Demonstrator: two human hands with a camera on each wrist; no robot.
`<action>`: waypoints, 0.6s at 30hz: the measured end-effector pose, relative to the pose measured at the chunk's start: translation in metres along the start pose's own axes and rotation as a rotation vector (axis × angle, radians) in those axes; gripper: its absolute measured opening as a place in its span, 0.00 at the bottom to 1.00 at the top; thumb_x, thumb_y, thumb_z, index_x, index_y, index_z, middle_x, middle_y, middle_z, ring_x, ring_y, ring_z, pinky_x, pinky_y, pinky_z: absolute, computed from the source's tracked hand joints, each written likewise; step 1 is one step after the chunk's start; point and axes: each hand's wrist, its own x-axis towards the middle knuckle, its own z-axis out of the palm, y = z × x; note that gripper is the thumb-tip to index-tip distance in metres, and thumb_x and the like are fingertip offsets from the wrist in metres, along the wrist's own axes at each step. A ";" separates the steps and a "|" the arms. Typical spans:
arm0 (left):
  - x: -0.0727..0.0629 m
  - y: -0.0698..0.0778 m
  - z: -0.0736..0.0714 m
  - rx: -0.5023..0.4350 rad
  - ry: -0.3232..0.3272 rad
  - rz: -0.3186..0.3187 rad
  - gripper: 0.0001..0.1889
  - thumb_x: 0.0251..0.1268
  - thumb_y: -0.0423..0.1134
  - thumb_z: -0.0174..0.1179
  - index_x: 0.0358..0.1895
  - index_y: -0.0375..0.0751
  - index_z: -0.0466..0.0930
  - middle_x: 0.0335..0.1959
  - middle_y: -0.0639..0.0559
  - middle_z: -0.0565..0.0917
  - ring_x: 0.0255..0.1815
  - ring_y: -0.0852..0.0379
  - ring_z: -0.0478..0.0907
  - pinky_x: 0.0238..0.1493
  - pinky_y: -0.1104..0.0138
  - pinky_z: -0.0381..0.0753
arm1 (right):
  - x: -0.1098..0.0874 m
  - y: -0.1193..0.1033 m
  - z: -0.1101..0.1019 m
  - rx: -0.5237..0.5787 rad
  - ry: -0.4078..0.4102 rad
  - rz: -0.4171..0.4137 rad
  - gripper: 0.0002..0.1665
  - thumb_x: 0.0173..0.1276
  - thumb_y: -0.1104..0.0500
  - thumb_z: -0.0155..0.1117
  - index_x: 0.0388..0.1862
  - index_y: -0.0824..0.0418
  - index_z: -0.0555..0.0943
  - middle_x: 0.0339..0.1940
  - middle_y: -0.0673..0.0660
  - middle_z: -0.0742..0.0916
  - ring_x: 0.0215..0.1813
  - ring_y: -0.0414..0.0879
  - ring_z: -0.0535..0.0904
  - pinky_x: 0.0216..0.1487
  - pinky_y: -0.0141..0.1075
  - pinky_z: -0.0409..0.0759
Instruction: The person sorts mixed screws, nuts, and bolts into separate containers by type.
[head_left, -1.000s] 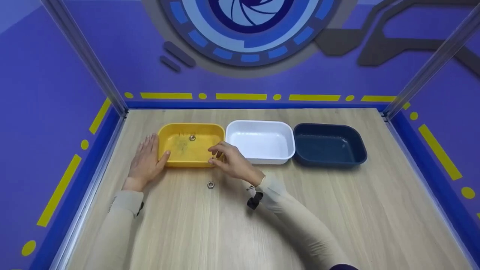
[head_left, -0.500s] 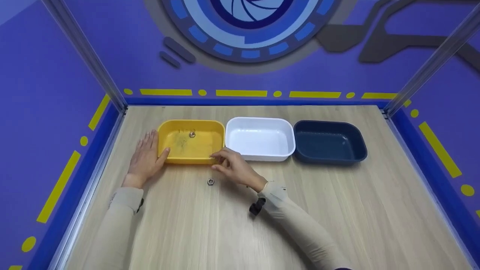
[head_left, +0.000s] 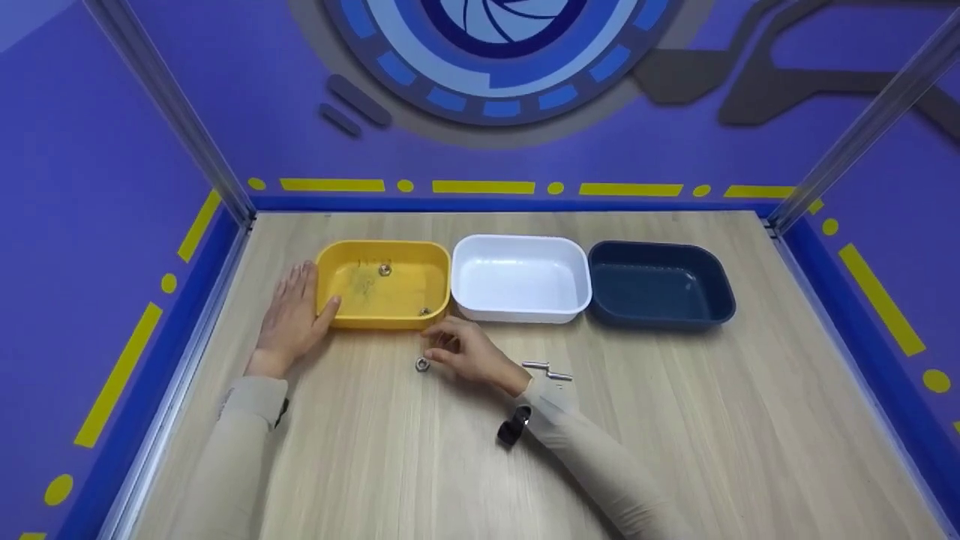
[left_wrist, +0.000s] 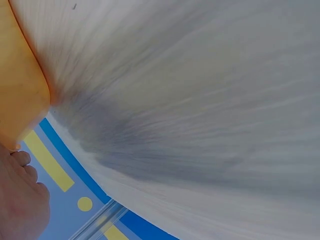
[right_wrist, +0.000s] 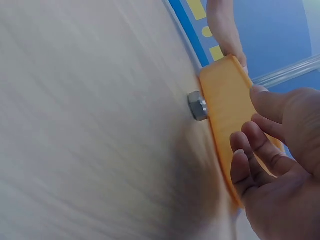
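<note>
My left hand [head_left: 289, 319] lies along the left side of the yellow tray [head_left: 386, 323], fingers straight and thumb at its front corner. Inside that tray are two metal nuts: one nut [head_left: 385, 270] toward the back, another nut [head_left: 424, 312] in the front right corner. My right hand [head_left: 476, 351] hovers just in front of the tray with loosely bent fingers, thumb and fingertips apart and holding nothing. Below its fingertips a third nut [head_left: 422, 364] sits on the table; the right wrist view also shows this hex nut [right_wrist: 198, 106] beside the yellow wall.
A white tray [head_left: 521, 316] stands right of the yellow one, and a dark blue tray [head_left: 660, 324] follows in the same row. Two small metal pins [head_left: 559, 376] lie near my right wrist. Printed purple walls [head_left: 480, 165] enclose the table.
A second nut now shows in the yellow tray's front right corner. My right hand has drawn back from the tray toward the nut on the table; my left hand stays put.
</note>
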 end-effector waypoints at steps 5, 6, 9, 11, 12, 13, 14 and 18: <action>0.001 -0.001 0.000 -0.005 0.001 -0.001 0.44 0.87 0.60 0.41 0.86 0.27 0.43 0.88 0.30 0.48 0.89 0.32 0.44 0.89 0.41 0.41 | -0.001 0.004 0.005 0.049 -0.045 0.020 0.19 0.71 0.61 0.76 0.58 0.67 0.87 0.45 0.59 0.89 0.41 0.39 0.82 0.43 0.31 0.84; 0.001 0.000 0.001 -0.007 -0.002 -0.002 0.44 0.87 0.60 0.41 0.86 0.28 0.42 0.88 0.30 0.48 0.89 0.32 0.43 0.89 0.41 0.41 | -0.001 0.005 0.006 0.050 -0.056 0.024 0.19 0.71 0.61 0.76 0.58 0.67 0.87 0.45 0.59 0.90 0.40 0.38 0.81 0.42 0.29 0.83; 0.001 0.000 0.001 -0.009 -0.010 -0.003 0.45 0.87 0.61 0.40 0.86 0.28 0.41 0.88 0.31 0.47 0.89 0.32 0.42 0.89 0.41 0.40 | 0.000 0.008 0.008 0.040 -0.081 0.024 0.17 0.71 0.62 0.76 0.55 0.67 0.88 0.44 0.59 0.91 0.40 0.36 0.81 0.42 0.27 0.82; 0.002 0.001 0.002 -0.011 -0.015 -0.005 0.45 0.87 0.62 0.39 0.87 0.29 0.41 0.88 0.31 0.46 0.89 0.32 0.42 0.89 0.41 0.40 | 0.000 0.010 0.008 0.028 -0.088 0.013 0.17 0.70 0.62 0.77 0.55 0.67 0.89 0.43 0.59 0.91 0.40 0.35 0.81 0.43 0.27 0.82; 0.002 0.001 0.001 -0.010 -0.016 -0.006 0.45 0.87 0.62 0.39 0.87 0.29 0.40 0.88 0.31 0.46 0.89 0.32 0.42 0.89 0.41 0.40 | 0.001 0.011 0.009 0.023 -0.090 0.008 0.17 0.69 0.62 0.78 0.54 0.67 0.89 0.42 0.59 0.92 0.40 0.35 0.81 0.43 0.27 0.82; 0.002 0.000 0.001 -0.010 -0.017 -0.007 0.45 0.87 0.62 0.39 0.87 0.29 0.40 0.88 0.31 0.46 0.90 0.32 0.42 0.89 0.41 0.40 | 0.001 0.012 0.009 0.018 -0.091 -0.001 0.17 0.69 0.62 0.78 0.54 0.68 0.89 0.42 0.59 0.91 0.40 0.36 0.81 0.43 0.27 0.82; 0.001 0.000 0.001 -0.010 -0.018 -0.008 0.45 0.87 0.62 0.39 0.87 0.29 0.40 0.89 0.31 0.46 0.90 0.32 0.41 0.89 0.41 0.39 | 0.002 0.012 0.010 0.012 -0.094 -0.009 0.18 0.68 0.62 0.79 0.54 0.68 0.89 0.41 0.59 0.91 0.39 0.37 0.81 0.42 0.27 0.81; 0.001 -0.001 0.000 -0.010 -0.018 -0.007 0.45 0.87 0.62 0.39 0.87 0.28 0.40 0.89 0.31 0.46 0.89 0.32 0.41 0.89 0.40 0.40 | 0.003 0.014 0.013 -0.025 -0.091 -0.035 0.19 0.64 0.60 0.82 0.52 0.66 0.90 0.41 0.59 0.90 0.40 0.40 0.80 0.41 0.26 0.79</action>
